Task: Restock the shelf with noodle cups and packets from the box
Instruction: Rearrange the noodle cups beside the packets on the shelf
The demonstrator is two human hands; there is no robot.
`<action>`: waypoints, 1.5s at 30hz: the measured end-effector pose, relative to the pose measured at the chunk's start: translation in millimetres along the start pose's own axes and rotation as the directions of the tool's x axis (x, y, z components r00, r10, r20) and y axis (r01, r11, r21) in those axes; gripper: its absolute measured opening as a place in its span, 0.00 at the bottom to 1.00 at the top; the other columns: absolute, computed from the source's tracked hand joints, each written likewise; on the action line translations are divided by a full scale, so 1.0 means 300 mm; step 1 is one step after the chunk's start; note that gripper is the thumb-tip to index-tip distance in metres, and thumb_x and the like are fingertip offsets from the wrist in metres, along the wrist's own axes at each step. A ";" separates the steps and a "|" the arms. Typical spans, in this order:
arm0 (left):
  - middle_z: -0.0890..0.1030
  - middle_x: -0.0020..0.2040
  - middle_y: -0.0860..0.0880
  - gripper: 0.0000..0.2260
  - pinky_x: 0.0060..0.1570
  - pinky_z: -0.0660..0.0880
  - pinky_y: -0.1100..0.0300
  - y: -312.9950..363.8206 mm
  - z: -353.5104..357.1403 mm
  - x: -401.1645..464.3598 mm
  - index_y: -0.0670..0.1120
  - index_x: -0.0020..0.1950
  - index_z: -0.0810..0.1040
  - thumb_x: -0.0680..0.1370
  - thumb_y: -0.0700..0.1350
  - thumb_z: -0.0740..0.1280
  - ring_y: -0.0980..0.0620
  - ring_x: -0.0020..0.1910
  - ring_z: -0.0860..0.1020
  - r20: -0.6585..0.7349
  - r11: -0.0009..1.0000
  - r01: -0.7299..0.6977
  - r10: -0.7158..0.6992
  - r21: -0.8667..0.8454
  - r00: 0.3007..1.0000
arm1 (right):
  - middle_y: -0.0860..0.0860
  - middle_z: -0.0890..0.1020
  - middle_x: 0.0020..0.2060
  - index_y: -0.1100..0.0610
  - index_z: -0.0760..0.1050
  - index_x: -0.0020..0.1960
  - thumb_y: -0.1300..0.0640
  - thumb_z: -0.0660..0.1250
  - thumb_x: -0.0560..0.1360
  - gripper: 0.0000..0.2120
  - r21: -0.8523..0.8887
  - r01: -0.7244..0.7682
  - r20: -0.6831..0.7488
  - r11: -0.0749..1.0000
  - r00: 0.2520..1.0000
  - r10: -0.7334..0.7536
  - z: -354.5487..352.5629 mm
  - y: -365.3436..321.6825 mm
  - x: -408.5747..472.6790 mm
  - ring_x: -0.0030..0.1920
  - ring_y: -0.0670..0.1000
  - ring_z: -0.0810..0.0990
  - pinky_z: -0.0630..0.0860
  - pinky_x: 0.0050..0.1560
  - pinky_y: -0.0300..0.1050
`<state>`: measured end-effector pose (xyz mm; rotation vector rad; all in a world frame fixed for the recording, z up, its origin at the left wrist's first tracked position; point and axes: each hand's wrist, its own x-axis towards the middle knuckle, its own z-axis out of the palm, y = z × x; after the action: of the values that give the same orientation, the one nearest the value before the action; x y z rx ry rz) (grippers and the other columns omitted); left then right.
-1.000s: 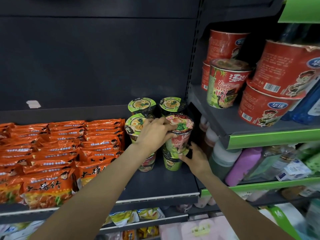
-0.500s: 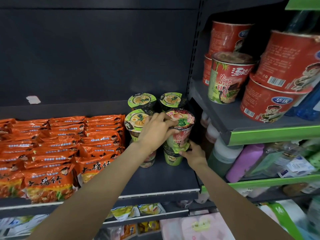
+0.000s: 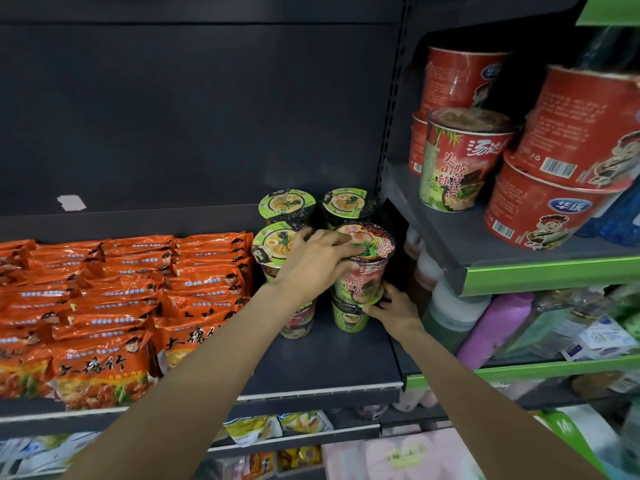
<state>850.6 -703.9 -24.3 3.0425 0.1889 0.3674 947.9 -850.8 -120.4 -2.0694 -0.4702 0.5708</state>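
Item 1: pink-lidded noodle cup [image 3: 363,268], upright, stacked on a green noodle cup [image 3: 348,317] on the dark shelf [image 3: 311,372], at about 3 o'clock of the shelf's stock. Placement unchanged from half a second ago.

Item 2: left hand [image 3: 317,263], fingers curled over the pink-lidded cup's lid and upper wall, grasping it from the 9 o'clock side. Grip same as in the earlier frames.

Item 3: right hand [image 3: 393,308], at 4 o'clock of the stack, fingertips pressed to the rim where the two cups meet; fingers appear fairly straight, bracing rather than wrapping. A second ago it sat slightly lower, beside the green cup.

Item 4: three more green-lidded cups [image 3: 287,206], at 10 to 12 o'clock of the stack, one of them touching the left hand's wrist side.

Item 5: orange noodle packets [image 3: 121,296], rows filling the shelf at 9 o'clock.

Item 6: red noodle bowls [image 3: 540,206], stacked on the neighbouring upper shelf [image 3: 550,271] at 2 o'clock; bottles [image 3: 491,327] beneath it.
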 end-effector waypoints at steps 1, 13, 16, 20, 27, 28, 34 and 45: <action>0.67 0.72 0.56 0.18 0.71 0.47 0.49 -0.008 -0.001 -0.001 0.59 0.70 0.67 0.81 0.56 0.55 0.55 0.71 0.62 0.011 1.000 -0.004 0.004 -0.002 1.000 | 0.56 0.72 0.67 0.57 0.60 0.73 0.61 0.71 0.72 0.34 0.030 -0.002 -0.003 1.000 1.000 0.002 0.003 0.001 -0.003 0.64 0.57 0.74 0.71 0.59 0.45; 0.72 0.68 0.54 0.17 0.69 0.54 0.54 -0.020 0.024 -0.009 0.55 0.68 0.71 0.80 0.53 0.59 0.53 0.69 0.66 -0.117 0.998 -0.048 0.044 -0.033 0.992 | 0.55 0.74 0.64 0.55 0.60 0.72 0.56 0.73 0.71 0.34 0.128 0.015 -0.082 0.992 0.997 -0.004 0.058 0.022 -0.010 0.62 0.57 0.74 0.71 0.63 0.54; 0.73 0.67 0.52 0.16 0.66 0.57 0.55 -0.013 0.035 -0.009 0.55 0.68 0.72 0.80 0.54 0.59 0.50 0.68 0.68 -0.157 0.998 -0.060 0.058 -0.003 0.986 | 0.54 0.73 0.65 0.53 0.59 0.72 0.58 0.72 0.71 0.35 0.162 -0.021 -0.023 0.987 0.999 0.025 0.039 0.020 0.006 0.64 0.57 0.73 0.71 0.64 0.56; 0.77 0.64 0.50 0.15 0.63 0.56 0.56 -0.006 0.039 -0.017 0.54 0.64 0.77 0.79 0.53 0.60 0.48 0.64 0.73 -0.227 0.998 -0.053 0.057 0.022 0.972 | 0.50 0.70 0.67 0.49 0.58 0.74 0.60 0.69 0.74 0.33 0.121 -0.092 0.138 0.988 0.988 0.075 -0.018 -0.008 0.026 0.65 0.55 0.70 0.70 0.54 0.51; 0.81 0.57 0.50 0.14 0.60 0.60 0.55 -0.019 0.081 -0.048 0.54 0.57 0.81 0.76 0.52 0.59 0.51 0.58 0.79 -0.278 0.998 -0.023 0.039 0.062 0.960 | 0.51 0.70 0.68 0.48 0.59 0.73 0.66 0.64 0.76 0.30 0.157 -0.143 0.214 0.977 0.971 0.108 -0.026 -0.035 0.031 0.66 0.55 0.68 0.70 0.56 0.55; 0.81 0.58 0.50 0.13 0.61 0.60 0.54 -0.015 0.088 -0.048 0.54 0.57 0.81 0.76 0.51 0.61 0.51 0.59 0.79 -0.296 0.998 -0.021 0.037 0.057 0.954 | 0.53 0.71 0.67 0.50 0.60 0.73 0.67 0.63 0.76 0.29 0.164 -0.126 0.197 0.978 0.976 0.093 -0.024 -0.033 0.029 0.65 0.54 0.69 0.70 0.54 0.53; 0.81 0.59 0.52 0.14 0.61 0.58 0.55 0.006 0.101 -0.042 0.56 0.57 0.80 0.76 0.51 0.59 0.53 0.60 0.78 -0.327 0.999 -0.027 0.036 0.034 0.944 | 0.54 0.73 0.62 0.54 0.64 0.71 0.70 0.61 0.76 0.25 0.144 -0.075 0.114 0.987 0.992 0.059 -0.048 -0.032 0.036 0.61 0.56 0.72 0.72 0.58 0.55; 0.77 0.63 0.50 0.18 0.63 0.59 0.45 0.030 0.026 -0.048 0.49 0.61 0.76 0.72 0.43 0.70 0.48 0.64 0.73 -0.175 0.990 0.008 0.017 0.138 0.984 | 0.52 0.76 0.61 0.55 0.67 0.68 0.57 0.76 0.66 0.34 0.101 0.121 -0.014 0.987 0.993 -0.120 -0.023 -0.052 -0.006 0.60 0.52 0.75 0.72 0.63 0.53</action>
<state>839.6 -715.0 -34.4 3.1444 0.2267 0.6511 948.5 -848.4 -103.4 -1.9310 -0.5471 0.5048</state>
